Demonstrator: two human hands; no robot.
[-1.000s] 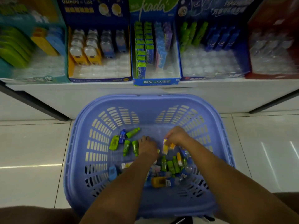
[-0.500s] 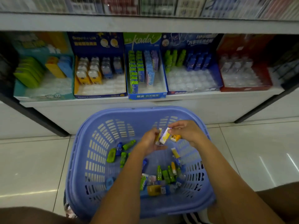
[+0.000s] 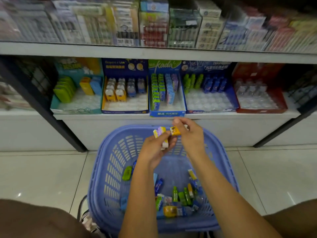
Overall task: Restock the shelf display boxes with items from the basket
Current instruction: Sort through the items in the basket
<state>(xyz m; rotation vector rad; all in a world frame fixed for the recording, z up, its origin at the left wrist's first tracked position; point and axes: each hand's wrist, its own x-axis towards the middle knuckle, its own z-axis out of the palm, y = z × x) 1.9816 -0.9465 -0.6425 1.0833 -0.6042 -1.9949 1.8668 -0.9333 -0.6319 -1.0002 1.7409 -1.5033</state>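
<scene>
Over the far rim of the basket (image 3: 109, 148), the left hand (image 3: 154, 152) is gripping several small packs (image 3: 161, 131), the right hand (image 3: 191, 136) pinching one orange pack (image 3: 175, 131). Behind the basket, five display boxes (image 3: 167, 113) are sitting on a white shelf (image 3: 240, 115); pale floor tiles (image 3: 42, 174) are lying underneath.

Upper shelf (image 3: 103, 50), tiled floor (image 3: 42, 169).
Blurry pkgs (image 3: 154, 23) well above right hand (image 3: 190, 136); black posts (image 3: 42, 107) far L & R of it.
</scene>
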